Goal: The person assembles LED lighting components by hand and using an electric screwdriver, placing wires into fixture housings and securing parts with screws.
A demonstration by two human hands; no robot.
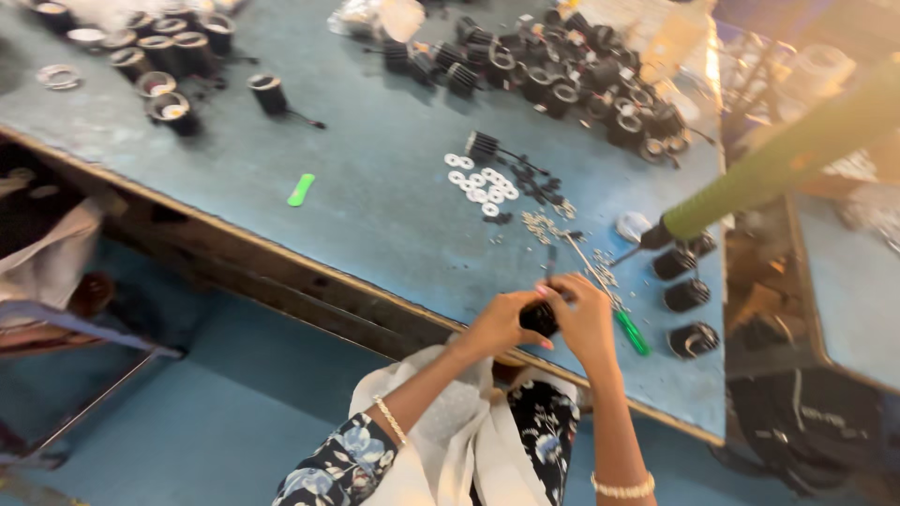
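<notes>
Both my hands meet at the near edge of the blue worktable [375,197]. My left hand [502,323] and my right hand [586,319] together grip a small black cylindrical part [540,319], mostly hidden by my fingers. Just right of my right hand lies a green-handled screwdriver [630,330]. Beyond my hands sit small white washers [480,183] and a scatter of little metal screws [544,225].
Three black finned cylinders [687,295] stand at the table's right edge. A big heap of black parts [562,70] fills the far side, another group [159,56] far left. A green powered screwdriver [778,159] hangs at right. A green strip [301,189] lies mid-table.
</notes>
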